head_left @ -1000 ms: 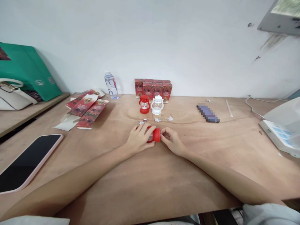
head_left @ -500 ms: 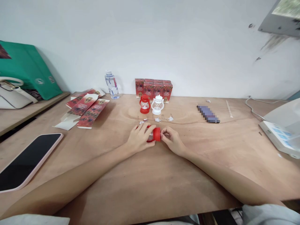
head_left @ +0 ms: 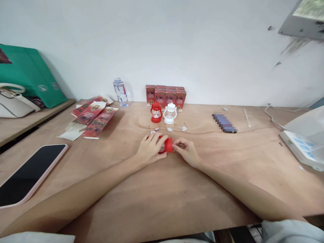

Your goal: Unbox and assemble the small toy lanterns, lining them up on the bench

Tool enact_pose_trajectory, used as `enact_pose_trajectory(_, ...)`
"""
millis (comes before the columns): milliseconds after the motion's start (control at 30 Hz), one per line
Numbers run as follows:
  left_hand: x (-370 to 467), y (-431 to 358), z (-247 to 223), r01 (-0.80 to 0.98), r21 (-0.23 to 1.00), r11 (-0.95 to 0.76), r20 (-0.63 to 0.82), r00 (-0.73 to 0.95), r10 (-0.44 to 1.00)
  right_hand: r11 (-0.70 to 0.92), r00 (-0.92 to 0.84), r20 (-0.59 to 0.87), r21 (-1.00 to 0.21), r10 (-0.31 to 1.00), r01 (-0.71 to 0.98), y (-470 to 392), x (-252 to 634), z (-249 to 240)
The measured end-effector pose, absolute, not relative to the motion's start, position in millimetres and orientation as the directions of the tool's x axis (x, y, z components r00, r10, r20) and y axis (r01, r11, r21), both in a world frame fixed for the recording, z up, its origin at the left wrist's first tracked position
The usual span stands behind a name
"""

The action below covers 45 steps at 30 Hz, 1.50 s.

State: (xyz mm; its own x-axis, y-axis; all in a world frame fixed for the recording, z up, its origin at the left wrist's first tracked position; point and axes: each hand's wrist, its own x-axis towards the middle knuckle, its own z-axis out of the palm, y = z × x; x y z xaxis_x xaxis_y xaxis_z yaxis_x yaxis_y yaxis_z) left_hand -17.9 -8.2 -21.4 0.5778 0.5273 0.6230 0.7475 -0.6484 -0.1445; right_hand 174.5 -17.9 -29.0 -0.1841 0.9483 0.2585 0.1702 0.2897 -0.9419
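Note:
A small red lantern (head_left: 168,145) lies on its side near the middle of the table, its base turned to the right. My left hand (head_left: 150,148) is wrapped around its clear body and holds it. At the base, the fingertips of my right hand (head_left: 186,151) are pinched together; whatever is between them is too small to make out. Just beyond my hands lie several small white pieces with thin wires (head_left: 170,129). Behind these, another red lantern (head_left: 156,113) and a white lantern (head_left: 170,113) stand upright side by side.
Red printed boxes (head_left: 170,96) stand against the wall, beside a water bottle (head_left: 120,91). Flattened red cartons (head_left: 100,121) and a phone (head_left: 34,173) lie at left. A blurred dark object (head_left: 224,123), a thin strip (head_left: 247,117) and a white power strip (head_left: 301,148) are at right.
The fingertips of my right hand have drawn slightly away from the lantern's base. My left hand keeps its hold on the lantern, almost unmoved.

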Motion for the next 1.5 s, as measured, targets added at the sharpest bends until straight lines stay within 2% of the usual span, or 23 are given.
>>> enact_pose_trajectory(200,-17.9,-7.9,-21.7,0.749,-0.152,-0.645,0.609,0.585,0.536,0.242,-0.217,0.205,-0.957,0.954,0.159,-17.1,172.9,-30.7)
enact_pose_trajectory(467,-19.0,-7.6,-22.5,0.739,-0.144,-0.659,0.598,0.595,0.537,0.372,-0.279,0.3,-0.892,0.912,0.257,-17.1,173.3,-36.3)
enact_pose_trajectory(767,-17.7,-7.2,-22.3,0.745,-0.157,-0.648,0.624,0.583,0.52,0.438,-0.251,0.368,-0.831,0.895,0.343,-20.9,171.8,-31.7)
enact_pose_trajectory(1033,-17.6,-7.6,-21.3,0.748,-0.139,-0.649,0.592,0.588,0.551,0.455,-0.274,0.379,-0.834,0.884,0.314,-20.1,173.3,-33.7)
enact_pose_trajectory(1267,-17.1,-7.6,-20.8,0.746,-0.136,-0.652,0.629,0.573,0.525,0.45,-0.269,0.374,-0.832,0.887,0.324,-20.6,172.9,-32.1)
enact_pose_trajectory(1500,-17.0,-7.4,-20.4,0.757,-0.077,-0.649,0.627,0.543,0.558,0.432,-0.226,0.374,-0.841,0.899,0.325,-19.3,173.2,-32.3)
